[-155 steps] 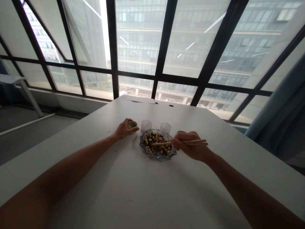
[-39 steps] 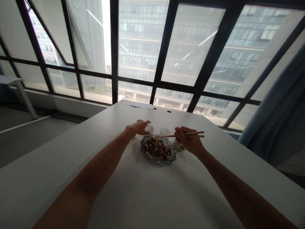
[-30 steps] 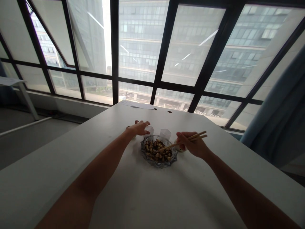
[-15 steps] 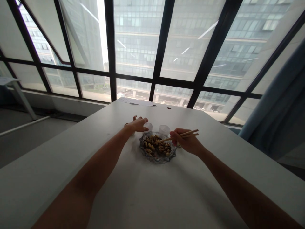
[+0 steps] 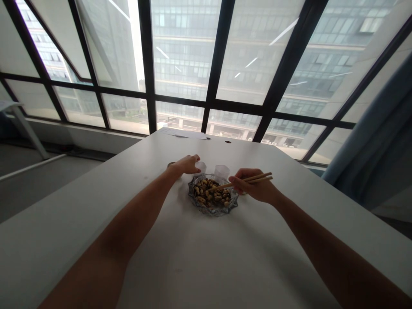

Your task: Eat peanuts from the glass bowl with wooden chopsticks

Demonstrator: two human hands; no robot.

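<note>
A scalloped clear glass bowl (image 5: pixel 212 212) holds a heap of tan, nut-like pieces (image 5: pixel 201 199) mixed with dark ones. In my right hand (image 5: pixel 252 185) is a pair of wooden chopsticks (image 5: pixel 260 178), their tips down among the pieces. Just behind the bowl's left side, my left hand (image 5: pixel 188 165) has its thumb and a finger closed around the edge of a small translucent plastic cup (image 5: pixel 201 166). A second such cup (image 5: pixel 222 171) stands behind the bowl, to the right. What the cups contain cannot be made out.
The white table (image 5: pixel 180 266) runs toward tall windows with black frames. Papers (image 5: pixel 182 134) lie at its far edge, near two dark round spots. A round-rimmed thing (image 5: pixel 171 164) is mostly hidden behind my left wrist. A blue curtain (image 5: pixel 370 150) hangs at right.
My left hand's raised, spread fingers have come down and closed on the left cup. My right hand keeps the chopsticks in the bowl, their tips shifted slightly left. The camera view has tilted a little.
</note>
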